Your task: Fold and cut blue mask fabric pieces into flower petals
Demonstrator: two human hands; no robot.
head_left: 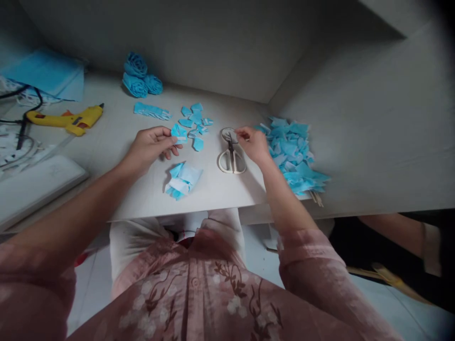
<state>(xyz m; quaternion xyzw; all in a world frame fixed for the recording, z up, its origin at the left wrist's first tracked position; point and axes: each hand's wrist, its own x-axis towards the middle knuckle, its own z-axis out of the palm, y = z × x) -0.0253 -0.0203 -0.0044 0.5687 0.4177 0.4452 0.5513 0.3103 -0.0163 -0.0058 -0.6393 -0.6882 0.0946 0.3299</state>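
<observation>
My left hand (156, 144) pinches a small blue paper piece (179, 133) between thumb and fingers. Several blue petal-shaped pieces (195, 118) lie just right of it, and a folded blue-and-white scrap (183, 180) sits nearer the front edge. My right hand (250, 141) is over the upper part of the white-handled scissors (232, 162), fingers bent together at a round clear item (228, 135); whether it grips anything is too small to tell. Close to its right is a heap of blue pieces (291, 151).
Three rolled blue paper roses (137, 78) stand at the back, with a pleated blue strip (152, 111) before them. A yellow glue gun (73, 119), blue sheets (50, 73) and a white box (42, 184) are at left. Another person's arm (394, 232) shows at lower right.
</observation>
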